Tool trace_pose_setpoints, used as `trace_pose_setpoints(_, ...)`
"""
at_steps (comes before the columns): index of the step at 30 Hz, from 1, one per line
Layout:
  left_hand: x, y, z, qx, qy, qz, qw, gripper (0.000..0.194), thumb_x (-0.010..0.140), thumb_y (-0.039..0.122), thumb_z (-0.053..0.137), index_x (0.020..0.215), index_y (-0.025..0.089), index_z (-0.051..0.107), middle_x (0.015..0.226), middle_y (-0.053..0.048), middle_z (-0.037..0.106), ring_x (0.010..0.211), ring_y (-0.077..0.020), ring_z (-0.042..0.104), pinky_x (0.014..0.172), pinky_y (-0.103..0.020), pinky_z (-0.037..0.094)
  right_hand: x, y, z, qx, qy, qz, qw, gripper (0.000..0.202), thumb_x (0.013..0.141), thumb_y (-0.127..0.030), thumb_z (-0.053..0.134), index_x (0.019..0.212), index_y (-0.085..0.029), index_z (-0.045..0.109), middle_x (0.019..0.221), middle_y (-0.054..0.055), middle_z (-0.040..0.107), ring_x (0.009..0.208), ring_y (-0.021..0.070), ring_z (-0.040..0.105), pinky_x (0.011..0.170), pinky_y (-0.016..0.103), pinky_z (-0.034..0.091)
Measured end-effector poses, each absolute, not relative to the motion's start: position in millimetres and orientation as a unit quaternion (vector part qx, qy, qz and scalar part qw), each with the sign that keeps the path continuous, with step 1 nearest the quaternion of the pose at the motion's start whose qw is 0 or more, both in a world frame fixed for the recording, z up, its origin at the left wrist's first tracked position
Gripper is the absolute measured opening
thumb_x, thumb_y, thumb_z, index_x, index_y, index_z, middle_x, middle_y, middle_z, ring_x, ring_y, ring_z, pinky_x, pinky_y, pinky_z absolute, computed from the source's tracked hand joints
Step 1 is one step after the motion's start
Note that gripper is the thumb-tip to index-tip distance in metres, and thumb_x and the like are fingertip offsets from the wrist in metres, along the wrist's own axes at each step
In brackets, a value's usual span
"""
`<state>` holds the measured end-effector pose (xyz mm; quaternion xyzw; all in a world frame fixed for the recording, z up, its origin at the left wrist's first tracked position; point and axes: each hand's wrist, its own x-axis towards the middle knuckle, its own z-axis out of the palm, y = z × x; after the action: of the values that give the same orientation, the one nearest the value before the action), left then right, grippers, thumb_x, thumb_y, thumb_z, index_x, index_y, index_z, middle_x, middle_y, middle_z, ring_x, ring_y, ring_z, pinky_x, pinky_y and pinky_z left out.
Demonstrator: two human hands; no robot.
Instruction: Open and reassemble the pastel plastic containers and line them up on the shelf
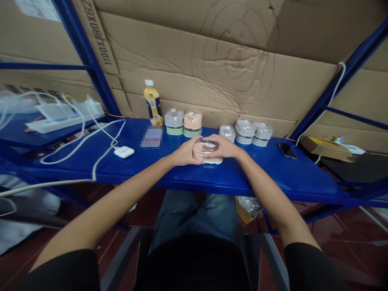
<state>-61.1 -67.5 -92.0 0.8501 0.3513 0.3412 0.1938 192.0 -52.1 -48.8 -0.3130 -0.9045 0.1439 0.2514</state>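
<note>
Both my hands are wrapped round a small pinkish box with a clear lid (206, 148) near the middle of the blue table. My left hand (188, 153) grips its left side, and my right hand (224, 147) covers its right side and part of its top. A pale scalloped lower edge shows beneath my right fingers. Behind it to the left stand a grey-and-green box (174, 121) and a pink-and-green box (192, 123). Behind to the right are grey boxes: a small one (227, 132), a middle one (245, 130) and a right one (263, 133).
A yellow drink bottle (153, 103) stands at the back, with a blurred-out packet (152, 136) in front. White cables and a white charger case (124, 152) lie left. A phone (286, 150) and an open carton (325, 148) are on the right. Cardboard (169, 52) backs the table.
</note>
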Motion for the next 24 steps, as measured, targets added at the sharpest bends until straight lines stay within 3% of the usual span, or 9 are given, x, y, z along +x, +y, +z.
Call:
trace_pose_setpoints(5,-62,-67,-91,0.853,0.35,0.338,0.189,0.109,0.068,0.06,0.096,0.157,0.02,0.049,0.163,-0.02,0.057,0.148,-0.0447,0.057,0.124,-0.057,0.047,194,-54,-61,-0.315,-0.906,0.134,0.248,0.08,0.08,-0.057,0.091,0.151,-0.028,0.067,0.133,0.01,0.069,0.123,0.0311,0.069,0.114,0.051,0.053)
trace_pose_setpoints(9,-66,-63,-93,0.856,0.339,0.342,0.187,0.104,0.07,0.061,0.094,0.154,0.017,0.052,0.16,-0.021,0.059,0.148,-0.0445,0.057,0.125,-0.058,0.046,205,-75,-67,-0.311,-0.912,0.118,0.24,0.088,0.091,-0.065,0.078,0.166,-0.027,0.051,0.146,0.014,0.06,0.135,0.0334,0.062,0.118,0.052,0.05)
trace_pose_setpoints(12,-68,-60,-97,0.851,0.323,0.356,0.212,0.102,0.074,0.058,0.093,0.156,0.016,0.049,0.158,-0.023,0.06,0.143,-0.0414,0.063,0.123,-0.058,0.049,216,-93,-69,-0.352,-0.904,0.098,0.22,0.097,0.091,-0.064,0.077,0.171,-0.023,0.041,0.139,0.016,0.06,0.127,0.0359,0.065,0.112,0.054,0.054)
trace_pose_setpoints(15,-68,-57,-102,0.842,0.305,0.378,0.234,0.092,0.079,0.051,0.09,0.154,0.017,0.049,0.145,-0.021,0.069,0.129,-0.0356,0.073,0.115,-0.055,0.057,224,-101,-67,-0.409,-0.882,0.058,0.227,0.097,0.086,-0.058,0.082,0.168,-0.022,0.045,0.125,0.015,0.061,0.118,0.0371,0.067,0.106,0.054,0.057)
trace_pose_setpoints(19,-65,-55,-105,0.821,0.329,0.415,0.215,0.075,0.086,0.048,0.083,0.146,0.016,0.052,0.125,-0.016,0.074,0.115,-0.0312,0.077,0.108,-0.054,0.062,224,-85,-47,-0.475,-0.831,-0.033,0.287,0.093,0.083,-0.052,0.084,0.163,-0.02,0.05,0.128,0.017,0.059,0.121,0.0401,0.063,0.106,0.054,0.055)
trace_pose_setpoints(24,-64,-57,-101,0.832,0.344,0.392,0.189,0.067,0.087,0.049,0.079,0.141,0.017,0.054,0.124,-0.016,0.072,0.113,-0.0309,0.075,0.105,-0.054,0.062,209,-37,-13,-0.646,-0.687,-0.141,0.302,0.067,0.087,-0.041,0.078,0.144,-0.014,0.059,0.133,0.024,0.06,0.123,0.0445,0.06,0.104,0.057,0.05)
